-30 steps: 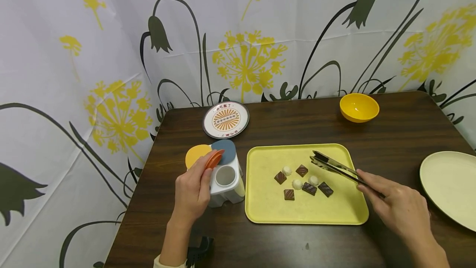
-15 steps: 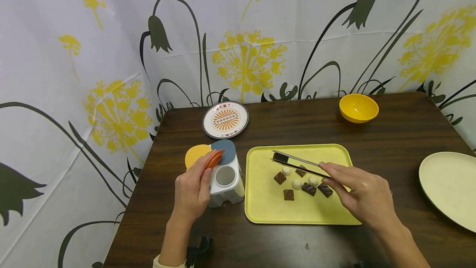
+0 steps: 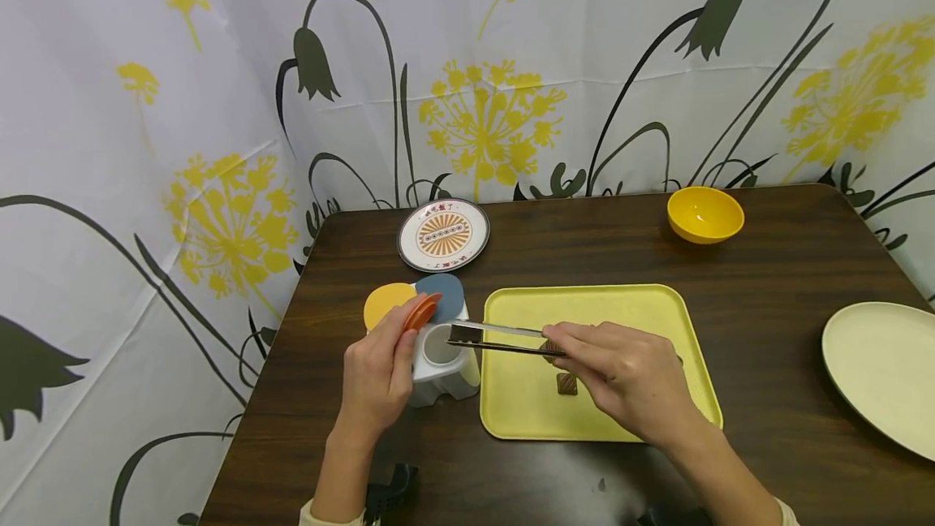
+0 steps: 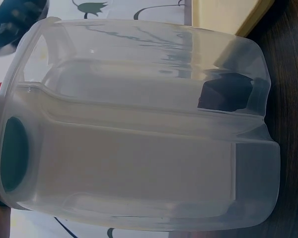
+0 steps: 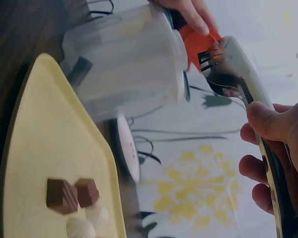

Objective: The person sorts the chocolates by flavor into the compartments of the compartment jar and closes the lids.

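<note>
My left hand (image 3: 380,368) holds up an orange lid (image 3: 422,312) at the open compartment of a whitish, translucent divided container (image 3: 443,345). In my right hand (image 3: 628,372) is a pair of metal tongs (image 3: 511,329), their tips reaching over that opening. A dark patch shows between the tips in the head view; I cannot tell whether it is a held piece. Through the wall, the left wrist view shows a dark block (image 4: 226,92) near the container's bottom. Brown chocolates (image 5: 62,196) and white round sweets (image 5: 80,228) lie on the yellow tray (image 3: 526,420), partly hidden by my right hand.
Yellow and blue lids (image 3: 440,296) cover other compartments. A patterned plate (image 3: 444,234) stands behind the container, a yellow bowl (image 3: 704,215) at the back right, a cream plate (image 3: 884,376) at the right. A flowered curtain (image 3: 482,31) hangs behind the table.
My right hand has carried the tongs leftward from the tray's right side across the sweets to the container's opening. The tongs have narrowed. My left hand and the orange lid stay put.
</note>
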{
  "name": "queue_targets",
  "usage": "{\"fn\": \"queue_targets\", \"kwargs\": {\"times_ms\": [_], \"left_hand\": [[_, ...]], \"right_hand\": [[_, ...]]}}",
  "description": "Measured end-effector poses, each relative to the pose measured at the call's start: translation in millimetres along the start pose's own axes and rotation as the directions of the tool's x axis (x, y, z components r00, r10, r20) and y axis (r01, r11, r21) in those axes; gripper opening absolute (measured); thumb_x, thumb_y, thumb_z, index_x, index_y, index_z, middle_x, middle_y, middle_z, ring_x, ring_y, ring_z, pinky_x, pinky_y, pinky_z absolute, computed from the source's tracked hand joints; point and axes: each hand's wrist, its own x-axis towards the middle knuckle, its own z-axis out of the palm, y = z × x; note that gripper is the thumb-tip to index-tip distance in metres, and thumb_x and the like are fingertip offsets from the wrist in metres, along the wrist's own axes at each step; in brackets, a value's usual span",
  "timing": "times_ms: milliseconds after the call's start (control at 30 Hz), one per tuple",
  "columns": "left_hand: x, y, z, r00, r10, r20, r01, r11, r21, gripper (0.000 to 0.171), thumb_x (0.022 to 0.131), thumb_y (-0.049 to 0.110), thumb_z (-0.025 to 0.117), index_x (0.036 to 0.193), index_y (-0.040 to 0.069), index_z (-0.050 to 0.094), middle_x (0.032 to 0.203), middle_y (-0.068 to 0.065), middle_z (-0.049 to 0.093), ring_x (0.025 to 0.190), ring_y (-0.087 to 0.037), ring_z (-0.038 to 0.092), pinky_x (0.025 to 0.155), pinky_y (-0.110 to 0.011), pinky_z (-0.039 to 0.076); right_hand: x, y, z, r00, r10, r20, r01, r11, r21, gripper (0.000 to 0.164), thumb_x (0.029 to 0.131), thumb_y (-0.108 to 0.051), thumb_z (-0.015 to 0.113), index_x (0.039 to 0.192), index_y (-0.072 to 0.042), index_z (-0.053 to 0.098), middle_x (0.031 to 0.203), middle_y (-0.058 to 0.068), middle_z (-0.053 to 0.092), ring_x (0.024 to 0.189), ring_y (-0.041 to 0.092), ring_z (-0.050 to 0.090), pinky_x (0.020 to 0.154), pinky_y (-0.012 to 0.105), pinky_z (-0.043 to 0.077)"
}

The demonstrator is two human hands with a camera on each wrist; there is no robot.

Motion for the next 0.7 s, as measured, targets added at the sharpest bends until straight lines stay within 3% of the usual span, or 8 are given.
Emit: {"fn": "queue_targets", "kwargs": {"times_ms": [167,433,700], "left_hand": [[0.2,0.2,0.0,1.0,0.003,-0.002,-0.003,1.0,0.003,0.043,0.094,0.009,0.054,0.137,0.012,0.057,0.12,-0.004,0.068,0.101,-0.022,0.069,0.087,-0.043,0.054],[0.4,-0.3,0.5,1.0,0.012,-0.005,-0.012,1.0,0.006,0.043,0.093,0.008,0.056,0.136,0.011,0.057,0.12,-0.004,0.068,0.101,-0.022,0.069,0.09,-0.039,0.052],[-0.4,-0.1,-0.5,1.0,0.009,0.002,-0.009,1.0,0.006,0.041,0.095,0.011,0.054,0.136,0.01,0.057,0.118,-0.005,0.069,0.096,-0.022,0.069,0.087,-0.042,0.054]], "right_hand": [[4.5,-6.8,7.6,0.999,-0.013,0.044,0.012,0.999,0.037,0.038,0.082,-0.023,0.079,0.119,-0.019,0.073,0.108,-0.01,0.072,0.069,0.004,0.064,0.054,0.021,0.048],[4.1,-10.3,13.3,0.995,0.01,0.104,-0.015,0.999,0.043,0.041,0.081,-0.022,0.08,0.121,-0.019,0.072,0.111,-0.01,0.072,0.074,0.007,0.066,0.056,0.021,0.049],[2.6,-10.8,17.4,0.994,0.011,0.105,-0.017,0.998,0.058,0.041,0.082,-0.022,0.079,0.122,-0.018,0.072,0.112,-0.01,0.071,0.078,0.008,0.067,0.06,0.024,0.052]]}}
